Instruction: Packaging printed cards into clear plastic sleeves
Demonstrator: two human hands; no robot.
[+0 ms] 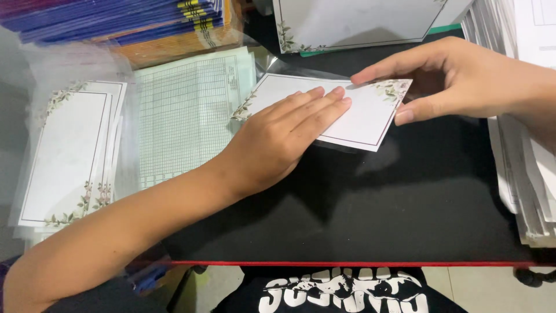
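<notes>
White, floral-cornered card (347, 113) lies on the black table (405, 203), pressed flat under the left hand (278, 139) with fingers straight, its right corner pinched between the right hand (457, 78) thumb and forefinger.

A clear plastic sleeve (324, 78) lies at centre around a white floral card (359, 113); another clear wrapper (35, 69) covers the left card stack (69, 150).

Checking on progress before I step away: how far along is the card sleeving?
Done: a pile of sleeved floral-bordered white cards lies at left. In hand: left hand flattens one floral card while right hand pinches its corner, clear sleeve beneath. Left: white sheets stacked at right.
</notes>
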